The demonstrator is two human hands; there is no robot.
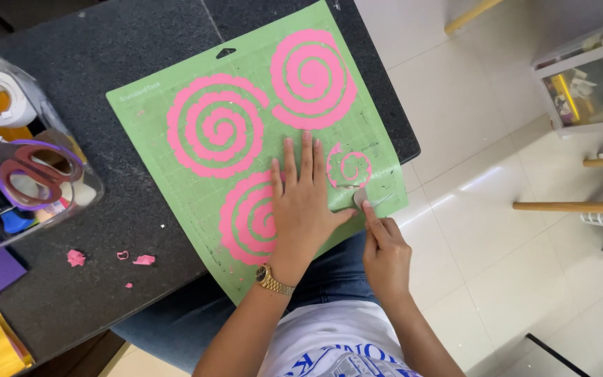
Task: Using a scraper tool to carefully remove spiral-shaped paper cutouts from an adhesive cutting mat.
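A green cutting mat point(176, 146) lies on a dark table with several pink paper spirals stuck to it. My left hand point(303, 206) presses flat on the mat, fingers spread, partly covering the lower spiral point(246, 220); a gold watch sits on its wrist. My right hand point(384, 251) holds a small flat grey scraper point(361, 199) at the mat's lower right corner, its tip under the edge of the small pink spiral point(349, 167). Two large spirals, one at the middle point(214, 126) and one at the top point(312, 77), lie untouched.
A clear plastic bin point(33, 174) with scissors, tape and other supplies stands at the left. Pink paper scraps point(76, 257) lie on the black table point(106, 49). Purple and yellow sheets sit at the lower left. White tiled floor and wooden furniture legs are on the right.
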